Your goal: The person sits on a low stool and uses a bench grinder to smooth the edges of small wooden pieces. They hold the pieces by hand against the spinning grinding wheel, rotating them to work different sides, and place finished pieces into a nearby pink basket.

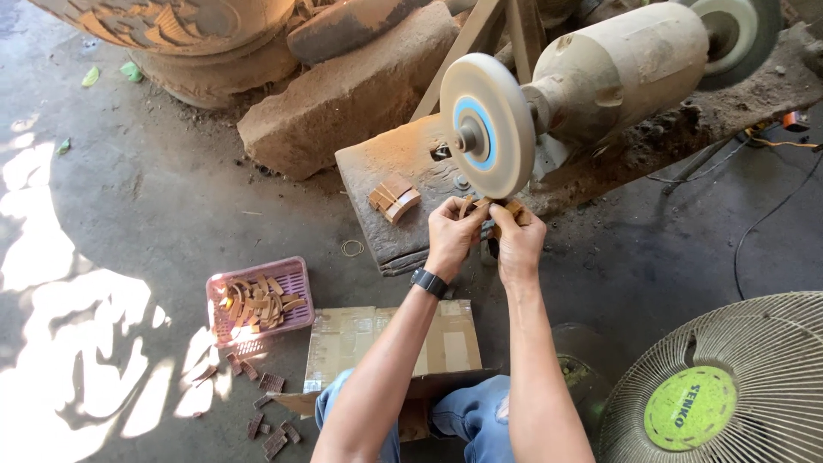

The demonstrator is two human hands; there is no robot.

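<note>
A small brown wooden piece (487, 206) is being held up to the lower edge of the round sanding wheel (487, 135). It is pinched from both sides. The left hand (453, 233) is closed on its left end, and the right hand (518, 240) is closed on its right end. A few more little pieces seem to be tucked in the right hand, but that cannot be told for sure.

The step in hand looks like the smoothing of the piece on the wheel. It cannot be seen whether wood and wheel are touching or just very close.

The long side of the piece is laid across, from left to right, running from one hand to the other. Its top edge is turned up toward the wheel. Which end is the front cannot be told, because most of it is hidden by fingers.

For the next move, the piece would need to be held steady and pressed softly, with fingertips kept off the wheel.

A small stack of wooden blocks (394, 200) is lying on the bench (403, 231) to the left. More curved pieces are kept in a pink basket (296, 276) on the floor.
</note>
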